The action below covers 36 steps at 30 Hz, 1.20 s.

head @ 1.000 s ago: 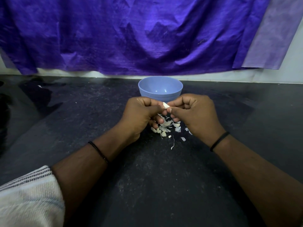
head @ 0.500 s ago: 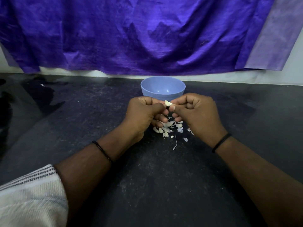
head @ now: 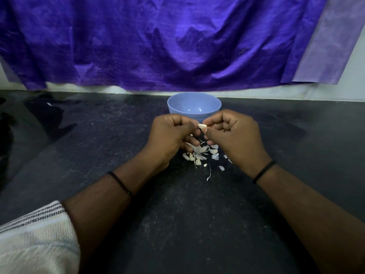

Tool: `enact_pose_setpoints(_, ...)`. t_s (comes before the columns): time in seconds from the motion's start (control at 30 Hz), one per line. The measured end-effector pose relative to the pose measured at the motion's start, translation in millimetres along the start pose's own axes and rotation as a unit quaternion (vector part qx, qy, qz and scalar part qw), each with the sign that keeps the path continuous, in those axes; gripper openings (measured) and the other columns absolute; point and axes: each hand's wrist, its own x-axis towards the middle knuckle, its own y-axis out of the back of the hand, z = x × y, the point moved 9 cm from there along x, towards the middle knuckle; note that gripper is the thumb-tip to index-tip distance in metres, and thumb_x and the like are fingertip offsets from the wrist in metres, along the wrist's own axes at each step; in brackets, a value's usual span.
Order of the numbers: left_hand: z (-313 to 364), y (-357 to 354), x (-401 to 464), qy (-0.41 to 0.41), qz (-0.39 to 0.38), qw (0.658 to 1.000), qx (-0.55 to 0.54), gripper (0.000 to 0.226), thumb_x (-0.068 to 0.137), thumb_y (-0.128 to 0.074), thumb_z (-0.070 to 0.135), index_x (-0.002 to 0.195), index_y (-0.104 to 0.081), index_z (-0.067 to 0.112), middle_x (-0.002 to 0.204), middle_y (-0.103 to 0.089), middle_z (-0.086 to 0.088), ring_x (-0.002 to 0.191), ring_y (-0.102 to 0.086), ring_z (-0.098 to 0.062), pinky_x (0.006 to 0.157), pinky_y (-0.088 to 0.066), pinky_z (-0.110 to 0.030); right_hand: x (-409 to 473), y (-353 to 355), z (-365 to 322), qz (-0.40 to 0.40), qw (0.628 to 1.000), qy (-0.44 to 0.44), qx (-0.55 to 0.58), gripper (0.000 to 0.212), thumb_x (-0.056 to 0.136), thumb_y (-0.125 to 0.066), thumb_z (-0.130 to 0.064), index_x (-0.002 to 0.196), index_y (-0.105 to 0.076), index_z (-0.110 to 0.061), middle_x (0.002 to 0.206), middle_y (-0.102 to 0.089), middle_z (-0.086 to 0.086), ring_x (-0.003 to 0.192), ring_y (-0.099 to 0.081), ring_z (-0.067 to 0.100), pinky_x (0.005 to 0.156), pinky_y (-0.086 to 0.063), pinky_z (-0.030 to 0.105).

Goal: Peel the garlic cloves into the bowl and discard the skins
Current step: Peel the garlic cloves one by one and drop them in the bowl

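Observation:
A pale garlic clove [head: 202,125] is pinched between the fingertips of my left hand [head: 171,137] and my right hand [head: 235,136], both curled, just in front of the blue bowl [head: 194,106]. The bowl stands upright on the dark counter and I see nothing inside it. Below my hands lies a small heap of garlic cloves and white skins [head: 199,154], partly hidden by my fingers. Loose skin scraps [head: 221,168] are scattered beside it.
The dark speckled counter [head: 98,147] stretches to both sides. A purple cloth [head: 158,42] hangs on the wall behind the bowl. A striped white sleeve [head: 33,234] shows at the lower left.
Both hands have kept pinching the clove and shifted it slightly between the fingertips. The bowl and the heap have not moved.

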Motion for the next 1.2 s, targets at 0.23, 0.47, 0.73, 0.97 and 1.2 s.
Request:
enact_pose_setpoints(0.23,-0.9,-3.4,0.6,0.001,0.001,1.000,-0.010,0.010,0.095,-0.060,0.000,0.090,-0.069,-0.001,0.072,-0.070,-0.013,0.054,-0.065,-0.019,0.044,-0.051,-0.026,-1.4,-1.8,-0.5,0.002,0.998,-0.020,0.051,0.012,0.084,-0.077,-0.002,0.082,-0.071,-0.013,0.068,-0.074,0.001,0.064,-0.070,0.017,0.064,-0.061,0.030)
enact_pose_setpoints(0.47,2.0,-4.2,-3.2,-0.012,0.010,0.999,-0.029,0.008,0.091,-0.061,-0.006,0.090,-0.068,-0.006,0.069,-0.070,-0.014,0.054,-0.065,-0.017,0.045,-0.052,-0.024,-4.8,-0.8,-1.9,0.022,0.999,-0.003,0.050,0.015,0.080,-0.080,-0.003,0.077,-0.073,-0.016,0.070,-0.075,0.004,0.065,-0.071,0.021,0.065,-0.062,0.032)
enact_pose_setpoints(0.73,-2.6,-2.7,-3.6,0.018,0.016,0.997,-0.068,0.009,0.088,-0.064,-0.005,0.095,-0.070,-0.008,0.072,-0.071,-0.017,0.058,-0.067,-0.017,0.049,-0.054,-0.023,-5.1,-0.6,-1.5,0.035,0.999,0.007,0.030,0.018,0.080,-0.081,-0.004,0.077,-0.074,-0.021,0.073,-0.075,0.000,0.066,-0.072,0.017,0.063,-0.057,0.025)
enact_pose_setpoints(0.97,-7.3,0.8,-2.3,0.051,0.025,0.996,-0.063,0.005,0.090,-0.066,0.002,0.088,-0.069,-0.002,0.070,-0.070,-0.012,0.055,-0.066,-0.017,0.045,-0.052,-0.024,-8.3,-1.4,-12.8,0.044,0.994,0.070,-0.071,0.020,0.079,-0.081,-0.006,0.079,-0.075,-0.025,0.076,-0.074,-0.011,0.068,-0.069,0.002,0.065,-0.056,0.020)
enact_pose_setpoints(1.2,-8.8,-4.9,-1.5,0.058,0.004,0.998,-0.024,0.009,0.095,-0.060,0.002,0.087,-0.062,-0.001,0.058,-0.060,-0.004,0.046,-0.059,-0.014,0.038,-0.048,-0.024,-5.8,-5.4,-6.4,0.024,0.996,0.050,-0.074,0.012,0.079,-0.081,-0.006,0.083,-0.075,-0.015,0.078,-0.075,-0.008,0.072,-0.071,0.004,0.070,-0.060,0.026)
